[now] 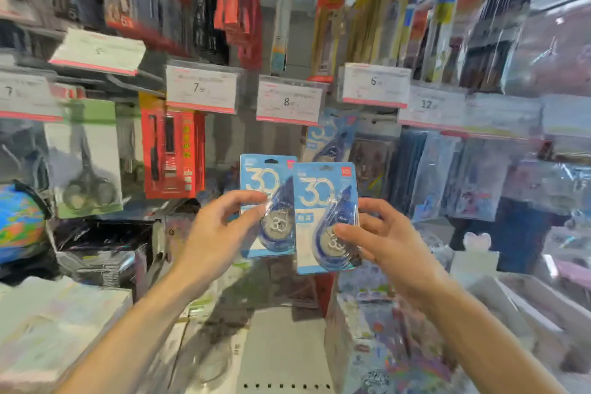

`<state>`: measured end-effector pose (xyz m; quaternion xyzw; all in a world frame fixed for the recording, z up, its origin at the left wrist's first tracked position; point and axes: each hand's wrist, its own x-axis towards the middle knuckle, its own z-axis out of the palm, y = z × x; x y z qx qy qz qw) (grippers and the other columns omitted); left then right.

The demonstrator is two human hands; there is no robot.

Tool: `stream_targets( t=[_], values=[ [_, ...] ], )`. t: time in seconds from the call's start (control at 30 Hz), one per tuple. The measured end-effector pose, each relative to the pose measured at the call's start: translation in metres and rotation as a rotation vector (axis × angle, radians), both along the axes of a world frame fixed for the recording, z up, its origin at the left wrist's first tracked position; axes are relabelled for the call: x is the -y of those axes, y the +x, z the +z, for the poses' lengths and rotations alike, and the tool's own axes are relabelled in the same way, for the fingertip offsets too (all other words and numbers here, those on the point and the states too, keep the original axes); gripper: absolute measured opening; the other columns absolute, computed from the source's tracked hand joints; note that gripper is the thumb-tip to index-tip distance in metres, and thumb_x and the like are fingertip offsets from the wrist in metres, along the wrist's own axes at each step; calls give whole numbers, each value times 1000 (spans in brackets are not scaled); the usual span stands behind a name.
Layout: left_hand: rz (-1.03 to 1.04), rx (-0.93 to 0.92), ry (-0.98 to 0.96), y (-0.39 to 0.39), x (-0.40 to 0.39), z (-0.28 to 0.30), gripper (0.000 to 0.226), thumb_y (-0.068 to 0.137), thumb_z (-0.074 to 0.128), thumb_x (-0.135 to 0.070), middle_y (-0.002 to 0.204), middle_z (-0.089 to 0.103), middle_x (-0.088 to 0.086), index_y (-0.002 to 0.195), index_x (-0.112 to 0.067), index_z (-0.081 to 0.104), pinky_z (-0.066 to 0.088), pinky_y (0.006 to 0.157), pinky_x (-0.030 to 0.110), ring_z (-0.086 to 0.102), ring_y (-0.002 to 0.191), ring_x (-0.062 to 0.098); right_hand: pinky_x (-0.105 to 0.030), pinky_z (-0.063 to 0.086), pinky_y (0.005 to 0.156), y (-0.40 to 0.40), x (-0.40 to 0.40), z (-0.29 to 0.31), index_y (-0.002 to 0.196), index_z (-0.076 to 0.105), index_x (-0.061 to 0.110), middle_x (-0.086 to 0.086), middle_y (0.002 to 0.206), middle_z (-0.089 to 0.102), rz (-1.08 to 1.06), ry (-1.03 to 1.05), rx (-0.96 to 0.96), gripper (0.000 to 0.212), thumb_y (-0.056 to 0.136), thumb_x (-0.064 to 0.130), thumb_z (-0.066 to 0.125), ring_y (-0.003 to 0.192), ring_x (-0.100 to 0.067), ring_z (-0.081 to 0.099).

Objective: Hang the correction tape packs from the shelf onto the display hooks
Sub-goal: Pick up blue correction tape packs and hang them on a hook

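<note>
Two blue correction tape packs marked "30" are held up in front of the display. My left hand (220, 230) pinches the left pack (260, 176) at its lower edge. My right hand (380, 240) grips the right pack (319, 201), which overlaps the left one a little and sits lower. Another blue correction tape pack (332, 134) hangs on a hook behind them, under the price tag reading 8 (287, 101). The hook itself is hidden by tags and blur.
Price tags (201, 88) run across the display. A red pack (172, 157) and a scissors pack (86, 163) hang at left, clear plastic packs (447, 176) at right. A globe (19, 221) stands far left. Stacked stationery (377, 329) fills the shelf below.
</note>
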<state>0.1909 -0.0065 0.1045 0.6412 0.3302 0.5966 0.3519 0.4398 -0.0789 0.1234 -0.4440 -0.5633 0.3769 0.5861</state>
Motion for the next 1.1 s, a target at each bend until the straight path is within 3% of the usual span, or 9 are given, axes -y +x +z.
stream_targets(
  t=[0.2, 0.3, 0.37, 0.47, 0.57, 0.73, 0.83, 0.93, 1.1],
  values=[
    [59, -5, -8, 48, 38, 16, 17, 89, 78, -24, 110, 78, -18, 105, -29, 76, 47, 76, 12, 70, 98, -2, -20, 59, 62, 78, 17, 11, 119, 60, 8, -7, 90, 83, 9, 73, -31, 70, 59, 27, 89, 74, -15, 79],
    [97, -19, 13, 60, 52, 26, 15, 89, 78, -20, 107, 78, -17, 101, -28, 76, 50, 78, 19, 71, 102, 8, -22, 60, 65, 96, 23, 16, 120, 60, 10, -9, 96, 83, 36, 108, -17, 67, 62, 28, 87, 80, -18, 81],
    [101, -47, 58, 62, 60, 31, 15, 89, 78, -17, 99, 78, -14, 100, -27, 73, 47, 77, 20, 70, 94, 10, -23, 61, 66, 103, 25, 20, 120, 59, 9, -12, 100, 83, 58, 121, -28, 62, 65, 22, 85, 84, -23, 81],
    [123, -133, 120, 59, 66, 39, 14, 90, 78, -22, 72, 59, -3, 99, -26, 68, 36, 62, 25, 48, 63, 9, -21, 61, 65, 106, 24, 25, 119, 59, 10, -10, 100, 83, 62, 140, 6, 51, 73, 13, 83, 85, -21, 81],
    [130, -202, 162, 54, 67, 52, 17, 89, 79, -26, 83, 70, -6, 99, -29, 65, 36, 59, 19, 41, 55, 5, -20, 61, 65, 103, 21, 28, 118, 60, 15, -4, 100, 84, 48, 154, 46, 41, 83, 6, 80, 87, -18, 81],
    [93, -222, 151, 45, 57, 80, 48, 72, 81, -53, 107, 77, -15, 111, -45, 55, 54, 77, 25, 73, 80, 9, -20, 62, 69, 99, 17, 39, 119, 61, 22, -2, 103, 83, 34, 197, 81, 45, 79, 21, 83, 91, -17, 81],
    [39, -168, 160, 39, 50, 90, 70, 72, 85, -48, 115, 79, -4, 128, -52, 44, 59, 88, 50, 79, 95, 20, -20, 61, 71, 99, 16, 44, 121, 61, 24, -1, 105, 83, 37, 220, 90, 48, 78, 27, 83, 93, -18, 81],
    [45, -164, 162, 38, 48, 94, 87, 70, 85, -48, 115, 80, -8, 139, -60, 33, 58, 88, 51, 79, 97, 21, -19, 61, 73, 96, 15, 49, 122, 61, 25, -1, 106, 82, 37, 240, 101, 43, 85, 21, 82, 96, -17, 80],
    [29, -137, 166, 42, 45, 98, 73, 71, 86, -41, 121, 77, -10, 133, -45, 49, 55, 101, 47, 75, 109, 12, -16, 60, 77, 93, 11, 52, 123, 60, 31, 3, 108, 82, 15, 257, 136, 40, 90, 23, 81, 99, -12, 79]
  ],
)
